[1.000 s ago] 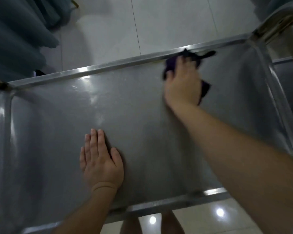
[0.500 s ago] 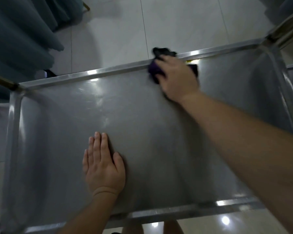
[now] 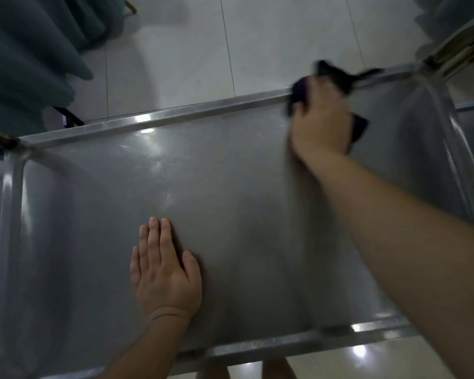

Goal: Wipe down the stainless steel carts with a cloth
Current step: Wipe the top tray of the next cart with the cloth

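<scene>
Steel cart [image 3: 230, 187] top fills the view, with the right hand [image 3: 319, 124] gripping a dark purple cloth [image 3: 301, 88] at the far rail, fingers curled round it, blurred. Left hand [image 3: 164, 272] lies flat with fingers straight on the top, well apart toward the near rail; teal curtain [image 3: 25, 50] hangs far left.

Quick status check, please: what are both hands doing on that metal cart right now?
Left hand flat on the cart top, bracing. Right hand pressing the dark cloth against the far rim, blurred mid-wipe. Nothing in the way on the surface.
</scene>
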Demonstrator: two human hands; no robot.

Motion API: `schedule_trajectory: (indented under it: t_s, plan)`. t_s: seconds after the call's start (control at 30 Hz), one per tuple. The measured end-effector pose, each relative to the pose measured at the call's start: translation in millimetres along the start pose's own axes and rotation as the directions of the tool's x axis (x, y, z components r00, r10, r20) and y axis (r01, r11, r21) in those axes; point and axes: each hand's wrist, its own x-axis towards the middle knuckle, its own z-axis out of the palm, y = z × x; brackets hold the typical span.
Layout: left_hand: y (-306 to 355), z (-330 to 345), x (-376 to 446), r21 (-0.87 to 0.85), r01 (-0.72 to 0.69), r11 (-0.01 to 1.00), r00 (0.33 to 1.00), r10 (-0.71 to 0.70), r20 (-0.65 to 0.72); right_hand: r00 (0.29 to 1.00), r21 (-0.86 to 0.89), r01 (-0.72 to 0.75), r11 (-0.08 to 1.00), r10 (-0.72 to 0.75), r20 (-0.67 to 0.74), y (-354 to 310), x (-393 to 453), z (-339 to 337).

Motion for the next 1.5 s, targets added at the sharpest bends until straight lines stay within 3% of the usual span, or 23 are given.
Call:
schedule_trajectory:
  t_s: [0.03, 0.1, 0.17, 0.23, 0.47, 0.6, 0.7, 0.8, 0.9, 1.17, 1.5]
  plan:
    - [0.1, -0.6, 0.2, 0.002, 0.001, 1.0, 1.0, -0.001, 0.006, 0.981, 0.022, 0.178, 0.984, -0.18, 0.078, -25.2, -12.1, 9.5]
    - [0.6, -1.2, -0.2, 0.001, 0.008, 1.0, 1.0, -0.008, 0.006, 0.82, 0.062, 0.515, 0.855, -0.513, 0.252, -69.4, -27.5, 25.4]
    - [1.3, -1.5, -0.9, -0.005, 0.005, 1.0, 1.0, -0.006, -0.004, 0.67, 0.092, 0.671, 0.736, -0.655, 0.35, -89.9, -26.4, 33.5]
    - [0.5, -0.4, -0.2, -0.005, -0.002, 1.0, 1.0, 0.002, -0.009, 0.644, 0.096, 0.691, 0.716, -0.671, 0.367, -87.0, -14.8, 36.5]
    - [0.3, -0.7, 0.6, -0.006, -0.016, 1.0, 0.999, 0.016, -0.046, 0.902, 0.04, 0.384, 0.922, -0.384, 0.198, 16.6, 42.8, -7.7]
    - [0.6, -0.2, -0.3, 0.001, -0.019, 1.0, 0.998, 0.019, -0.053, 0.986, -0.027, 0.128, 0.991, -0.125, 0.11, 109.7, 71.3, -45.8]
    - [-0.7, 1.0, -0.1, -0.008, -0.027, 1.0, 0.999, 0.026, -0.042, 0.994, -0.077, 0.013, 0.997, -0.005, 0.113, 160.8, 75.1, -72.0]
    - [-1.9, 2.3, 0.8, -0.01, -0.027, 1.0, 0.998, 0.027, -0.049, 0.992, -0.092, 0.032, 0.995, -0.02, 0.128, 179.4, 62.7, -78.2]
    - [-2.2, 1.7, 1.3, -0.019, -0.034, 0.999, 0.998, 0.033, -0.045, 0.998, -0.093, -0.013, 0.996, 0.018, 0.056, 194.5, 33.4, -78.0]
    - [0.3, -0.7, 1.0, -0.024, -0.032, 0.999, 0.999, 0.031, -0.04, 0.969, -0.091, -0.248, 0.965, 0.246, -0.027, 229.3, -111.9, -78.4]
    - [0.0, -2.5, -1.9, -0.065, -0.051, 0.997, 0.996, 0.046, -0.075, 0.931, -0.113, -0.337, 0.935, 0.348, 0.106, 235.6, -292.1, -104.9]
